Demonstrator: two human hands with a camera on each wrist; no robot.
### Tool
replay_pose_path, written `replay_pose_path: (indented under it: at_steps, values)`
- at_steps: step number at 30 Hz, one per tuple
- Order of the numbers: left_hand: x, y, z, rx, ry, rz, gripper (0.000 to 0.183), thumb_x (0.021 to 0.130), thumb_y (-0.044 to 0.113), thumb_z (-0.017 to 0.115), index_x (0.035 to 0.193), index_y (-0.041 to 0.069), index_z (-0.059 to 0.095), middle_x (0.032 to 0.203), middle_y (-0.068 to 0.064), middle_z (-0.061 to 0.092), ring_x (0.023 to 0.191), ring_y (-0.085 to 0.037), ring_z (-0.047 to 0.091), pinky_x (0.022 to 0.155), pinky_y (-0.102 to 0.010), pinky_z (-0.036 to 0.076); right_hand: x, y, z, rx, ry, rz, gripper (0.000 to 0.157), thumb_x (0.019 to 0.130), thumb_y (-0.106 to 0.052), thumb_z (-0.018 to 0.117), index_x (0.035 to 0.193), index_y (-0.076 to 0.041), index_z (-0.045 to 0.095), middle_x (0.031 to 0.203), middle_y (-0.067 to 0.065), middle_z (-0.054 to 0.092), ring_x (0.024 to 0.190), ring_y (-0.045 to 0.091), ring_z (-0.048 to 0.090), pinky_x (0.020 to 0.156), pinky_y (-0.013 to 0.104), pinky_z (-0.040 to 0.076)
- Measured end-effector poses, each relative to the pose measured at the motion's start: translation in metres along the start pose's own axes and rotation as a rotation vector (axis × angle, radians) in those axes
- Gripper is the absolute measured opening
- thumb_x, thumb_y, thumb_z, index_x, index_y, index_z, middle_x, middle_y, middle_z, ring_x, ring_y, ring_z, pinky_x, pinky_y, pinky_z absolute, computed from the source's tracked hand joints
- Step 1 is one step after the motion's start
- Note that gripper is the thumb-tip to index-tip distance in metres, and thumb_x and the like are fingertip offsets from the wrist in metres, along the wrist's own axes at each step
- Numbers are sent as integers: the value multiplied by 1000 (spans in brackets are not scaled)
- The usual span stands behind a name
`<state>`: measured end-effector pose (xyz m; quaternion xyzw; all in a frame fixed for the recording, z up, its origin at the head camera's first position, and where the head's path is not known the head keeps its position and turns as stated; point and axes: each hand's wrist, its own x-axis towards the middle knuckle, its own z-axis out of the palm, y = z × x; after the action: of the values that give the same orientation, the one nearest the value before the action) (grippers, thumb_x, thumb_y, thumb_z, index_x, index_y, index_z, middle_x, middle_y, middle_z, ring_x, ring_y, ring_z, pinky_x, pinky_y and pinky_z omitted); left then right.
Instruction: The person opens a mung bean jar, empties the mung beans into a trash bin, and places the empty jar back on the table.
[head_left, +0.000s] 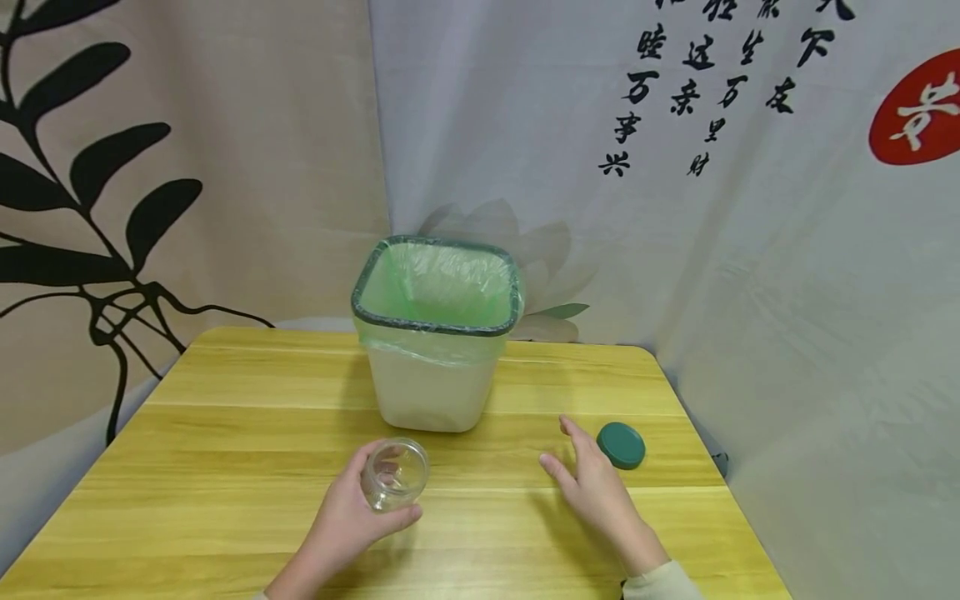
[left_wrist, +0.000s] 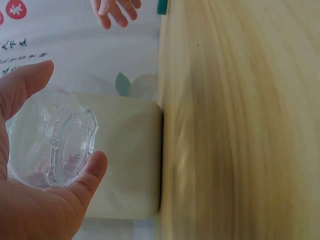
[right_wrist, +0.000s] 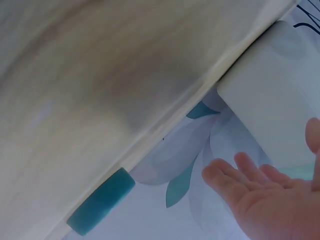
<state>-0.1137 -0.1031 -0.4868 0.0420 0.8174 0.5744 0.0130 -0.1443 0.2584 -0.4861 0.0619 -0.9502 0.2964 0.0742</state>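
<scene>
My left hand (head_left: 348,515) grips a clear glass jar (head_left: 397,473), with thumb and fingers around its side. The jar has no lid on it, and its round mouth shows in the head view. In the left wrist view the jar (left_wrist: 70,145) is held above the tabletop. My right hand (head_left: 600,492) is held over the table with its fingers extended and nothing in them. Just beyond it on the right, a round green lid (head_left: 621,445) lies on the wood. From the right wrist the lid (right_wrist: 101,201) shows edge-on, apart from the fingers (right_wrist: 235,175).
A pale bin (head_left: 435,383) lined with a green-tinted bag stands at the table's back, beyond both hands. The yellow wooden table (head_left: 225,467) ends near cloth hangings (head_left: 480,125) printed with leaves and characters.
</scene>
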Motion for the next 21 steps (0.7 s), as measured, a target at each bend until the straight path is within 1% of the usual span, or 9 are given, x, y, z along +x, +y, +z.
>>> replay_pose_path:
  at_steps: [4,8,12,16,18,21]
  values:
    - [0,-3,-1,-12,-1,-7,99,71,25,101,152,15,47,136,-14,69,124,-27,67,96,-37,60,-3,-2,1,15,16,0,73,105,-42,68,164,-9,39,161,14,54,148,41,52,116,64,48]
    - [-1,-5,-1,-9,-2,-13,99,71,25,102,152,13,46,137,-14,68,125,-27,67,95,-32,57,-7,-4,1,17,1,-2,73,106,-42,67,164,-9,39,161,14,54,148,41,52,117,63,47]
    - [-1,-8,0,-4,-3,-18,101,71,25,101,153,13,44,139,-13,68,126,-26,67,97,-31,55,-11,-6,0,27,-14,-8,72,106,-44,66,163,-9,41,161,13,54,149,39,52,119,62,46]
    - [-1,-11,0,-36,-14,-13,101,71,22,101,153,14,44,141,-12,66,127,-26,66,99,-29,55,-13,-9,-2,34,-19,-20,72,105,-46,66,162,-8,43,160,14,55,148,38,53,120,61,45]
    - [0,-12,1,-60,-26,-9,100,72,21,101,153,14,44,143,-12,65,128,-27,65,100,-30,56,-14,-11,-3,35,-27,-20,74,105,-49,65,162,-8,43,160,14,56,148,38,53,121,60,45]
    - [0,-12,2,-75,-39,-9,99,72,21,100,153,13,44,145,-12,64,129,-29,65,102,-37,59,-15,-13,-4,36,-41,-13,75,104,-52,64,162,-9,44,160,13,56,148,37,53,121,60,44]
